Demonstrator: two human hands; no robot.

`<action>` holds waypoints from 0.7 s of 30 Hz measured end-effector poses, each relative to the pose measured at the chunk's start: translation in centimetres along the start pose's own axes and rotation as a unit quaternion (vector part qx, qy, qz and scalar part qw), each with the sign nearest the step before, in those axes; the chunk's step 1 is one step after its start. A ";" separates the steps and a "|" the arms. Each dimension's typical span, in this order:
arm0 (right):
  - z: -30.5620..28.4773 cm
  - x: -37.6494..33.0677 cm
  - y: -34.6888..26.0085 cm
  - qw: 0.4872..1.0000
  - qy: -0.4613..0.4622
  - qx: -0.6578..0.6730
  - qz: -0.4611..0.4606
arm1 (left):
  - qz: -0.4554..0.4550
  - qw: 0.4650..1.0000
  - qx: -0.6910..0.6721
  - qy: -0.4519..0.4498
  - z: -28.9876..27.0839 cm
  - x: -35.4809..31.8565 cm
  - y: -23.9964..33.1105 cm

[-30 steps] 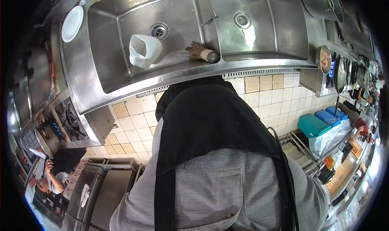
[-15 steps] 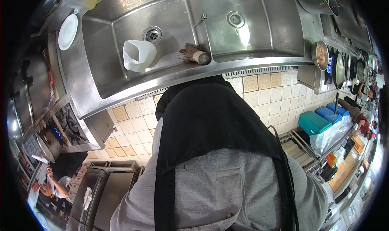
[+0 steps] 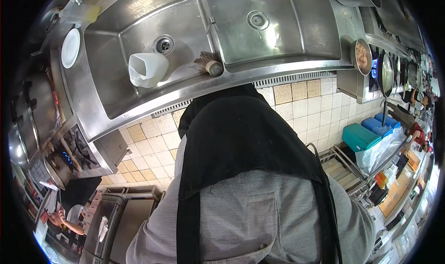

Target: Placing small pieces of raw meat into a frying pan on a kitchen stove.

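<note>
Neither of my hands shows; only my grey sleeves and black apron [image 3: 245,139] fill the lower middle. In front of me is a steel double sink [image 3: 139,109]. A white plastic jug or cut container [image 3: 148,69] lies tilted in the left basin, near its drain [image 3: 163,44]. To its right, a bundled-twig scrubbing brush [image 3: 208,65] rests by the basin's front right corner. The right basin holds a drain [image 3: 257,20] and no loose thing that I can see. What my hands hold or touch is hidden.
A white oval plate [image 3: 70,48] lies on the left counter. At right, a pan of food [image 3: 361,55] stands beside lit burners. Blue and green bins [image 3: 359,137] stand behind on the right. A co-worker [image 3: 65,220] is at far left, near a left-hand stove [image 3: 76,146].
My view has shifted slightly, so the sink and its contents sit lower and further left. The far-left co-worker's hand has moved toward their head. Nothing in the sink has visibly moved.
</note>
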State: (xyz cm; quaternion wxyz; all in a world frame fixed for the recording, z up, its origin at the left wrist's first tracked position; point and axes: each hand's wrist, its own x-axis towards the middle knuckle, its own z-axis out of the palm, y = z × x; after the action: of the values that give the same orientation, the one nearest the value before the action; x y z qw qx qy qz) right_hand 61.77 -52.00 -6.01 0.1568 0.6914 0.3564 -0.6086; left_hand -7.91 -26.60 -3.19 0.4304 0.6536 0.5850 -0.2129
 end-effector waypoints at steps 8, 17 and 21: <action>1.2 -0.1 0.8 0.999 -0.042 -0.005 0.021 | -0.003 0.999 0.032 -0.001 1.3 -0.3 1.5; 3.6 -1.1 1.1 0.996 -0.069 0.008 0.062 | 0.026 0.997 0.073 -0.007 2.0 2.8 3.0; 5.4 -1.7 0.6 0.994 -0.059 0.033 0.091 | 0.069 0.993 0.098 -0.009 1.3 7.6 3.6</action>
State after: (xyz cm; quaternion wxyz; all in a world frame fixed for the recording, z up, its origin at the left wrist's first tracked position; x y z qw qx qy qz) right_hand 58.24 -56.37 -5.67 0.2094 0.6888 0.2615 -0.6429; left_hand -2.52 -23.00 -8.73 0.3828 0.7299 0.5107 -0.2448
